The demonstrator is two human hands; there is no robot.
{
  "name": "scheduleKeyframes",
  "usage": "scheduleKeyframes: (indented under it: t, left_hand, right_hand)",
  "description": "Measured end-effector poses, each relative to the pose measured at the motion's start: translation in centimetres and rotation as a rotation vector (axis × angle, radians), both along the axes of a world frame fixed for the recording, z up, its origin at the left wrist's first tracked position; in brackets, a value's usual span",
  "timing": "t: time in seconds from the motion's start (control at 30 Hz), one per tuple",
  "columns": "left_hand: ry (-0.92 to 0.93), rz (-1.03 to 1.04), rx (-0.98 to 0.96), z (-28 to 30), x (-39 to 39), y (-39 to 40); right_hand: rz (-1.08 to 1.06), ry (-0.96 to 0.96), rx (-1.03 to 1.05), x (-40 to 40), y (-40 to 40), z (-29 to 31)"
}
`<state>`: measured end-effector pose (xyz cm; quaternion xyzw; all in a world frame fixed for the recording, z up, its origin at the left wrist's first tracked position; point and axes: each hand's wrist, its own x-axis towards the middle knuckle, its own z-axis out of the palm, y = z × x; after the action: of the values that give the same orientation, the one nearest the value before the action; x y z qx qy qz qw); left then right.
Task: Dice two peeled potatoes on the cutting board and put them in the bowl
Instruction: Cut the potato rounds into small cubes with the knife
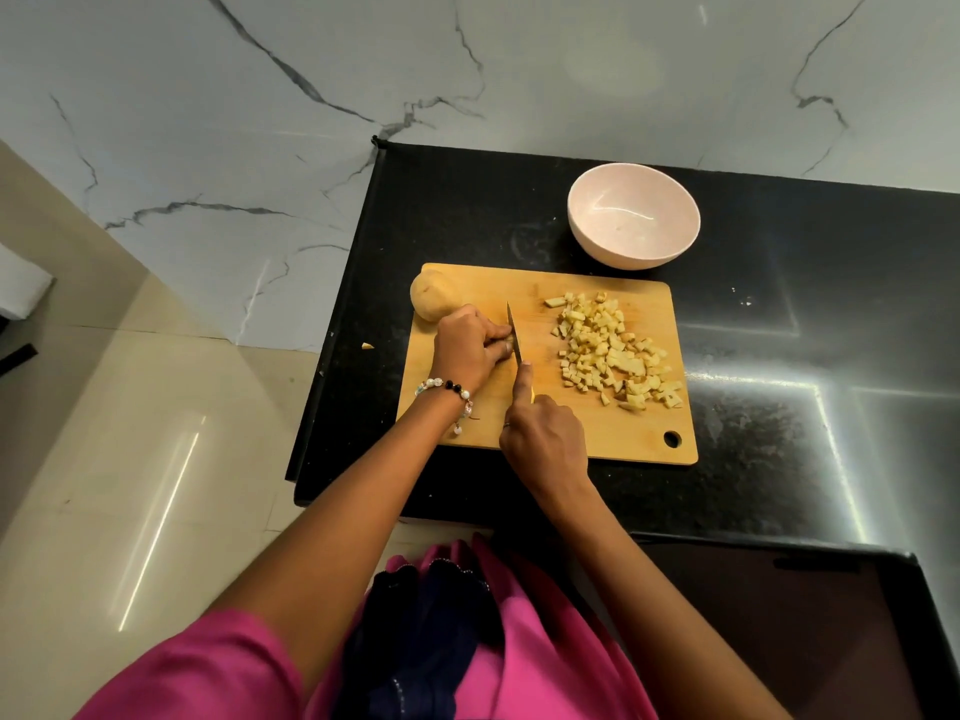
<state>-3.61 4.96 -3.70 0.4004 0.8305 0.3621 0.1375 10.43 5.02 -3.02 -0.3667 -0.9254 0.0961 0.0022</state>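
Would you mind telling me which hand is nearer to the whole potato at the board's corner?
Left. The left hand sits right beside the whole potato; the right hand, holding the knife, is farther toward the board's near edge.

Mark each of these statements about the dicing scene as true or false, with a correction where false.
1. The bowl holds diced potato. False: it looks empty; the diced pieces lie on the cutting board.
2. The right hand holds the knife. True.
3. A whole potato sits at the board's far left corner. True.
4. The left hand rests idle on the counter. False: it is on the board, against the blade; what it steadies is hidden.
5. One stray piece lies off the board. True.
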Motion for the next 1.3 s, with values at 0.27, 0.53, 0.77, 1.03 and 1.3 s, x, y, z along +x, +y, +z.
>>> scheduleKeyframes:
  t: [0.27,0.53,0.77,1.03,1.3]
  left_hand:
    - [-0.023,0.015,0.013,-0.2,-0.1,-0.2]
    - [-0.036,-0.004,-0.050,0.1,-0.2,-0.6]
    - [0.064,0.067,-0.061,0.0,0.4,-0.7]
    - [0.057,0.096,-0.052,0.1,0.7,-0.4]
    - [0.042,0.097,-0.048,-0.1,0.6,-0.5]
  right_hand:
    - [0.001,-0.073,0.000,2.6,-1.6,0.4]
    - [-0.124,-0.033,-0.024,2.6,1.1,1.2]
    - [-0.036,0.001,-0.104,1.4,-0.6,1.8]
    - [-0.009,-0.067,-0.060,1.2,-0.8,1.5]
    - [0.016,-0.090,-0.003,-0.4,-0.6,0.8]
